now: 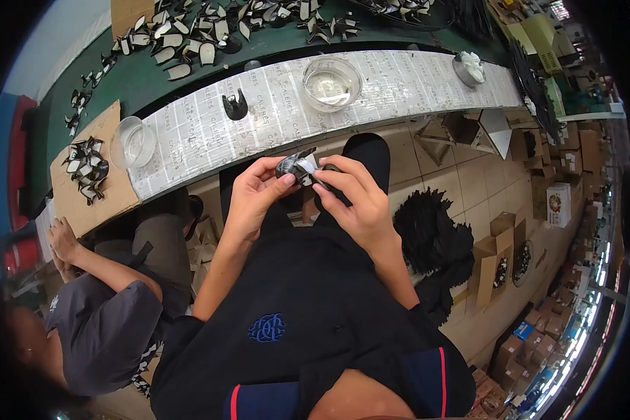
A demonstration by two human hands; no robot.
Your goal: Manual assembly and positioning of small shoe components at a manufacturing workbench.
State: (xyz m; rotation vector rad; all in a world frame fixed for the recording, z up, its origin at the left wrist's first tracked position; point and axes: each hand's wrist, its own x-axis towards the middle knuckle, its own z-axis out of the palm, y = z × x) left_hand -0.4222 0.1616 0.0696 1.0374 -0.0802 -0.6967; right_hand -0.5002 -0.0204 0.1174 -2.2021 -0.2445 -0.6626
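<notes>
left hand (pixel 255 192): fingers curled, thumb and fingertips pinching the left end of a small dark piece with a white lining (pixel 297 168), held up over the lap, just near of the bench edge
right hand (pixel 353 199): pinching the same piece from the right, fingers pressed onto it; both hands touch it
piece in hand: off the bench, between the two hands; too small to tell how much of it is folded or stuck
finished or waiting stock: many like black-and-white pieces (pixel 189 35) lie spread on the green surface (pixel 140 80) at the far left, more on a cardboard sheet (pixel 94 171) at left
bench: one lone black piece (pixel 235 106) on the paper-covered strip (pixel 399 80), beside a glass bowl (pixel 331 82); a second bowl (pixel 131 142) at left
progress: judged mid-way on this one piece, with plenty of the batch about
</notes>
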